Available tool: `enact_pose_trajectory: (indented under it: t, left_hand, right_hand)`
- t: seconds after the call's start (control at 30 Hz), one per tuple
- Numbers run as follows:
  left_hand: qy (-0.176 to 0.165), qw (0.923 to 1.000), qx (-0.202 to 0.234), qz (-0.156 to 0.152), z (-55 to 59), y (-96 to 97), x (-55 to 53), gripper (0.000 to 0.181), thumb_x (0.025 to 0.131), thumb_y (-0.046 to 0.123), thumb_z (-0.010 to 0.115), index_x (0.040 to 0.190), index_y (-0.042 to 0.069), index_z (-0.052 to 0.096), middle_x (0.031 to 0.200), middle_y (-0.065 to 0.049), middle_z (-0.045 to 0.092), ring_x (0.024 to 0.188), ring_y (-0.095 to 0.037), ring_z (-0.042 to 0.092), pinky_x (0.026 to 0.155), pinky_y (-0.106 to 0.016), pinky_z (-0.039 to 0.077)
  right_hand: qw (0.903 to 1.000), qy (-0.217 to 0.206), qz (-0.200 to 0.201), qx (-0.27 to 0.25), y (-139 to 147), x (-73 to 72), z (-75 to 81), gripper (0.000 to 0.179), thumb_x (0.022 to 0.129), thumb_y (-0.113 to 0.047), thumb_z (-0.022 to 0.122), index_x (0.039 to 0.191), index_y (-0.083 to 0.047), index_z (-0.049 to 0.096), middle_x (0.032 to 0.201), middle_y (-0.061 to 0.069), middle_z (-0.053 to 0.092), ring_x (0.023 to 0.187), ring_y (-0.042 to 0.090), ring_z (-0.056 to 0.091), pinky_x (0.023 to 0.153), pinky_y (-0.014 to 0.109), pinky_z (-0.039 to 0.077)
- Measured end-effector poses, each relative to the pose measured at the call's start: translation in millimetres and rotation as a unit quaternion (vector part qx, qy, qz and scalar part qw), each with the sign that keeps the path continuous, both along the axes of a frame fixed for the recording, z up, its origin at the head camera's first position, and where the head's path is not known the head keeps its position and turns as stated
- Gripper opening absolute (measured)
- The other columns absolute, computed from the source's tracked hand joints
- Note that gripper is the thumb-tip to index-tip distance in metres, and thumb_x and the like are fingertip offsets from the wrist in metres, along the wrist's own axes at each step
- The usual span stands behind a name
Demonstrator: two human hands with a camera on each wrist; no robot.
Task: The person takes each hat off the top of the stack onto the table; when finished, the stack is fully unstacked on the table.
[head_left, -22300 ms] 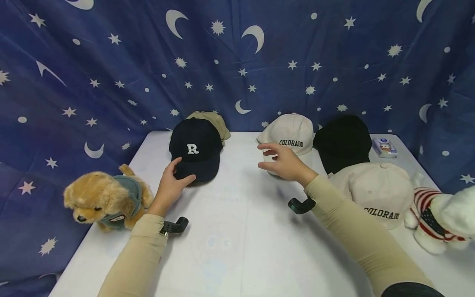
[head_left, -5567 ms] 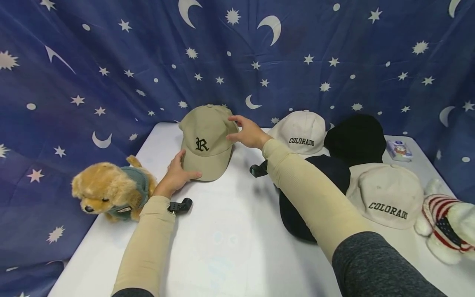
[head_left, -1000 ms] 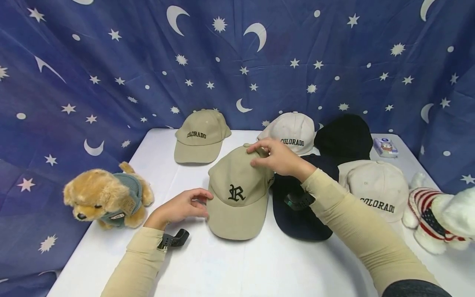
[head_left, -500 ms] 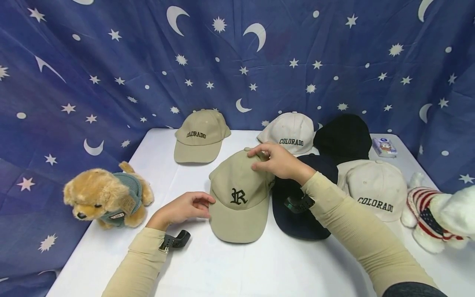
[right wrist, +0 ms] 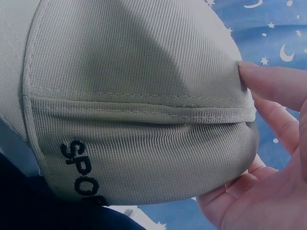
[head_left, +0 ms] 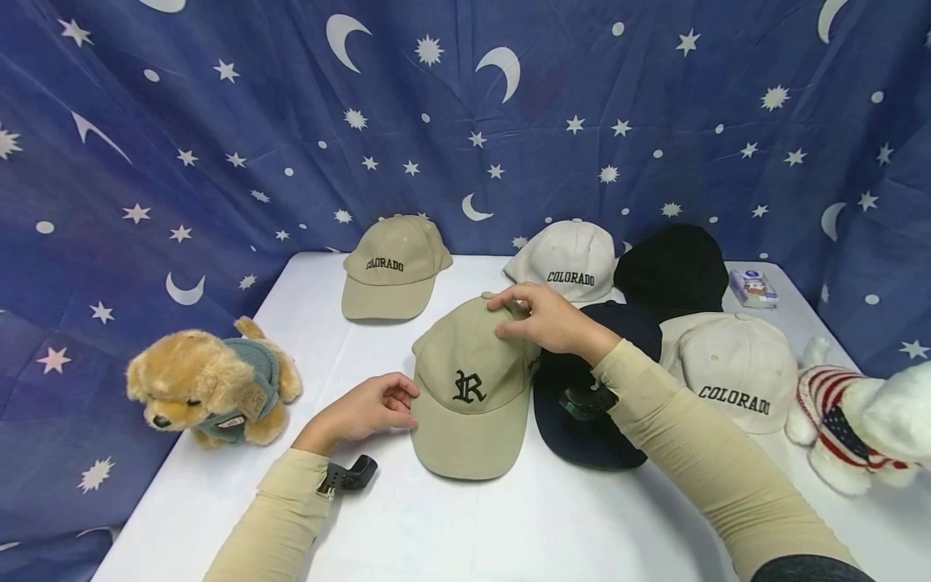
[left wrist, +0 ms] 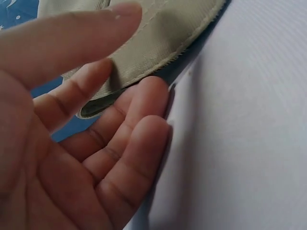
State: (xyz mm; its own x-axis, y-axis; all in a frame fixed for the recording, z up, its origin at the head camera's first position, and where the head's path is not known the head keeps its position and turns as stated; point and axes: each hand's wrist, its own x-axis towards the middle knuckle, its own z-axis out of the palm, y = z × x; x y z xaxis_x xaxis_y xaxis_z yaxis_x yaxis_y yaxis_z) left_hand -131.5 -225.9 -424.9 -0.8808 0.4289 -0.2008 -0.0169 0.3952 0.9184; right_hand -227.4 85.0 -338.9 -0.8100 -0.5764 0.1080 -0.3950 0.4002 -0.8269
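Observation:
A khaki baseball cap [head_left: 473, 388] with a black R on its front sits on the table in the middle of the head view, brim towards me. My left hand [head_left: 374, 408] holds the left edge of its brim between curled fingers; in the left wrist view some fingertips [left wrist: 148, 91] lie at the brim's underside edge. With thumb and fingers my right hand [head_left: 549, 319] grips the back of the crown. Black lettering, partly cut off, shows on the cap's side in the right wrist view. Close to the right lies a dark navy cap [head_left: 582, 420], partly under my right forearm.
Behind are a khaki Colorado cap [head_left: 396, 271], a white Colorado cap [head_left: 570, 255], a black cap [head_left: 672, 271] and a small packet [head_left: 754, 288]. On the right are a cream Colorado cap [head_left: 738, 368] and a white plush toy [head_left: 858, 428]; on the left, a plush dog [head_left: 211, 388].
Both hands have brought the khaki R cap from the back left to the middle front, uncovering the khaki Colorado cap. The navy cap earlier moved right. In the last second the R cap shifted slightly towards me.

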Motion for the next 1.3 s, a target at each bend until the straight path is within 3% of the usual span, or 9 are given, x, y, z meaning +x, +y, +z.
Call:
enact_pose_trajectory:
  t: [0.17,0.43,0.63,0.77,1.07,1.3]
  left_hand:
    - [0.004,0.9999,0.002,0.012,-1.5,1.6,0.1,0.040,0.080,-0.003,0.077,0.111,-0.004,0.052,0.089,-0.007,0.056,0.076,-0.014,0.059,0.066,-0.022,0.049]
    - [0.038,0.9979,-0.045,0.026,-4.4,3.1,-1.3,0.043,0.080,0.000,0.078,0.115,0.000,0.053,0.089,-0.007,0.057,0.075,-0.015,0.056,0.064,-0.022,0.045]
    - [0.055,0.9943,-0.084,0.036,-0.9,2.8,-1.3,0.040,0.081,0.008,0.081,0.116,0.004,0.062,0.095,-0.004,0.062,0.082,-0.016,0.059,0.072,-0.026,0.048]
    - [0.058,0.9939,-0.091,0.025,1.9,1.2,-1.4,0.038,0.083,0.012,0.082,0.116,0.004,0.066,0.097,-0.003,0.065,0.088,-0.016,0.060,0.079,-0.029,0.049]
    - [0.051,0.9952,-0.083,-0.002,4.9,-2.0,-0.6,0.036,0.084,0.012,0.081,0.115,0.001,0.066,0.098,-0.003,0.067,0.090,-0.016,0.063,0.082,-0.030,0.050]
    - [0.031,0.9967,-0.073,-0.012,7.2,-3.9,0.6,0.035,0.085,0.011,0.080,0.114,-0.001,0.064,0.100,-0.005,0.068,0.092,-0.018,0.064,0.083,-0.031,0.051]
  right_hand:
    - [1.0000,-0.009,0.000,0.002,1.1,-1.0,-1.9,0.035,0.084,-0.009,0.078,0.118,-0.003,0.070,0.125,0.015,0.061,0.096,0.027,0.053,0.084,0.037,0.045]
    - [0.9997,-0.022,-0.004,0.006,1.4,-1.1,-2.4,0.035,0.084,-0.009,0.078,0.118,-0.005,0.070,0.124,0.013,0.061,0.093,0.026,0.055,0.079,0.036,0.048]
    - [0.9996,-0.027,-0.002,-0.002,1.7,-0.9,-3.3,0.036,0.085,-0.008,0.078,0.120,-0.003,0.069,0.128,0.013,0.060,0.090,0.025,0.057,0.075,0.035,0.050]
    - [0.9996,-0.026,0.001,0.005,1.8,-1.7,-5.4,0.037,0.085,-0.008,0.078,0.121,-0.004,0.068,0.123,0.013,0.061,0.086,0.024,0.055,0.073,0.034,0.048]
    - [0.9995,-0.020,0.008,0.025,1.8,-0.4,-5.5,0.040,0.087,-0.010,0.077,0.125,-0.005,0.066,0.111,0.011,0.063,0.087,0.023,0.055,0.073,0.035,0.048]
    - [0.9993,-0.021,0.003,0.029,1.1,-0.3,-7.6,0.040,0.087,-0.011,0.076,0.125,-0.005,0.065,0.120,0.012,0.062,0.102,0.027,0.056,0.083,0.038,0.048]
